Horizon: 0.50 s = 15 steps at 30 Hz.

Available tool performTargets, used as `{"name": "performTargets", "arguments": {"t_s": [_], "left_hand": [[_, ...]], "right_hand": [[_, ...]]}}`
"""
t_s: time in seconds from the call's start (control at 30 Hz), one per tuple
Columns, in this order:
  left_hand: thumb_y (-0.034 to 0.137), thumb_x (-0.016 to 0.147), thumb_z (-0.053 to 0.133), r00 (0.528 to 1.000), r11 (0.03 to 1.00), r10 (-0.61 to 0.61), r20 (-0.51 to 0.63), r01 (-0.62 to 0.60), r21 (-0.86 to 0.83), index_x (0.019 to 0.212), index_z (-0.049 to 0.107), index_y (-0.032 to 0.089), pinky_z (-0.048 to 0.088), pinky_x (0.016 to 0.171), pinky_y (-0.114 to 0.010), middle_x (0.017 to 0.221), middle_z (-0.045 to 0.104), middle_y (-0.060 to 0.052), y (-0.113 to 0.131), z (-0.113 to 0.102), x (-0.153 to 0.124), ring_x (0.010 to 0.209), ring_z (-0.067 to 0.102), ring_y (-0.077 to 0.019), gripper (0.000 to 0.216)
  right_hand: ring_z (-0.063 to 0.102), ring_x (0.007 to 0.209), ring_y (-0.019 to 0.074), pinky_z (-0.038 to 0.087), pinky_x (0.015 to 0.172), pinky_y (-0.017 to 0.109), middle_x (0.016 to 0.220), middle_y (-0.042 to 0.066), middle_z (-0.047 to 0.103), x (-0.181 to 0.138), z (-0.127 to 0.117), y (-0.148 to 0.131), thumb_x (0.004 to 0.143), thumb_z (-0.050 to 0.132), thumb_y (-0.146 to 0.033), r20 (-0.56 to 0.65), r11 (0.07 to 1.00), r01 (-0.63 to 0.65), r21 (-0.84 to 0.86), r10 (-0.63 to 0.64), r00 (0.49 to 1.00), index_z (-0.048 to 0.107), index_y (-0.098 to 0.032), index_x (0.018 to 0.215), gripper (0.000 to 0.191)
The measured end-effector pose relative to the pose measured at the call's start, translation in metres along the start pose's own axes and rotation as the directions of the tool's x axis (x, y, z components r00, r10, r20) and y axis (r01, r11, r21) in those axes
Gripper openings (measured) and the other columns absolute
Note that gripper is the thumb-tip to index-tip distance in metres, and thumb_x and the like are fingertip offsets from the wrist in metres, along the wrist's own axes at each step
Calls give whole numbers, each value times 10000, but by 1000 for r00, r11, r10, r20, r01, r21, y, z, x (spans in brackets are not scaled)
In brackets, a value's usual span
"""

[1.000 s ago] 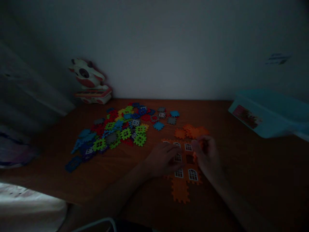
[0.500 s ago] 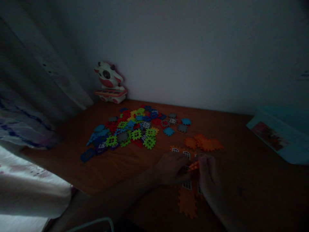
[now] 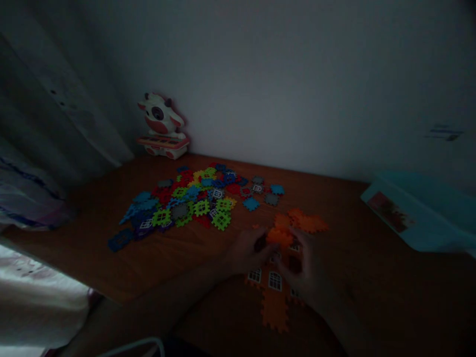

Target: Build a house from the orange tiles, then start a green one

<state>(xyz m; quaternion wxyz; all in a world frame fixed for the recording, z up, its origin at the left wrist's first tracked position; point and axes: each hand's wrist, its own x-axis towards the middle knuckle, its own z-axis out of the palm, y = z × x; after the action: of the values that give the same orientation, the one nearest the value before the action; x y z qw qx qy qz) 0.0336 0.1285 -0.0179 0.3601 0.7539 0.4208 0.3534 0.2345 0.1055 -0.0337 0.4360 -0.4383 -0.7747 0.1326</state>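
The scene is very dark. On the wooden table (image 3: pixel 372 267) lies a flat assembly of joined orange tiles with white windows (image 3: pixel 274 292). My left hand (image 3: pixel 247 250) and my right hand (image 3: pixel 303 270) meet above it, and both pinch one loose orange tile (image 3: pixel 278 237) held over its upper part. A few more loose orange tiles (image 3: pixel 307 222) lie just beyond my hands.
A heap of several blue, green, red, yellow and grey interlocking tiles (image 3: pixel 189 201) spreads to the left. A cow-shaped toy (image 3: pixel 161 126) stands by the wall. A light blue box (image 3: pixel 420 213) sits at the right. Curtain and cloth (image 3: pixel 33 198) hang at the left.
The view shifted slightly. Both hands moved up over the assembly, and the orange tile between them now shows lifted at its upper part.
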Motion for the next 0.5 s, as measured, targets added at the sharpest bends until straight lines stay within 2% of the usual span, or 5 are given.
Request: {"name": "performTargets", "arguments": {"t_s": [0.1, 0.2, 0.4, 0.5], "left_hand": [[448, 927, 590, 1000, 1000, 5, -9, -5, 13, 789, 555, 169, 314, 515, -222, 669, 538, 27, 0, 0, 0, 588, 481, -100, 314], [439, 929, 587, 1000, 999, 21, -16, -21, 25, 752, 524, 172, 308, 517, -223, 656, 514, 32, 1, 0, -1, 585, 469, -97, 327], [414, 971, 529, 999, 998, 49, 19, -48, -39, 992, 609, 165, 389, 587, -235, 792, 606, -3, 0, 0, 0, 669, 538, -119, 263], [424, 971, 524, 998, 998, 62, 15, -62, 1, 933, 601, 167, 383, 590, -239, 767, 584, 0, -1, 0, 0, 662, 524, -121, 271]], "right_hand": [[569, 1203, 295, 577, 925, 472, 1343, 140, 518, 3, -1, 2, 898, 664, -344, 42, 999, 1, -43, 1, 999, 383, -268, 1466, 639], [604, 1157, 288, 596, 881, 454, 1316, 141, 552, 5, -2, 1, 909, 656, -344, 26, 999, -3, -50, 4, 1000, 422, -260, 1438, 585], [644, 1082, 275, 597, 877, 462, 1239, 128, 610, 9, -7, -2, 931, 628, -315, 14, 997, 24, -73, -23, 1000, 469, -271, 1382, 481], [641, 1104, 287, 601, 880, 476, 1262, 134, 589, 9, -8, -2, 911, 650, -307, 34, 996, 21, -87, -18, 999, 471, -273, 1386, 509]]}}
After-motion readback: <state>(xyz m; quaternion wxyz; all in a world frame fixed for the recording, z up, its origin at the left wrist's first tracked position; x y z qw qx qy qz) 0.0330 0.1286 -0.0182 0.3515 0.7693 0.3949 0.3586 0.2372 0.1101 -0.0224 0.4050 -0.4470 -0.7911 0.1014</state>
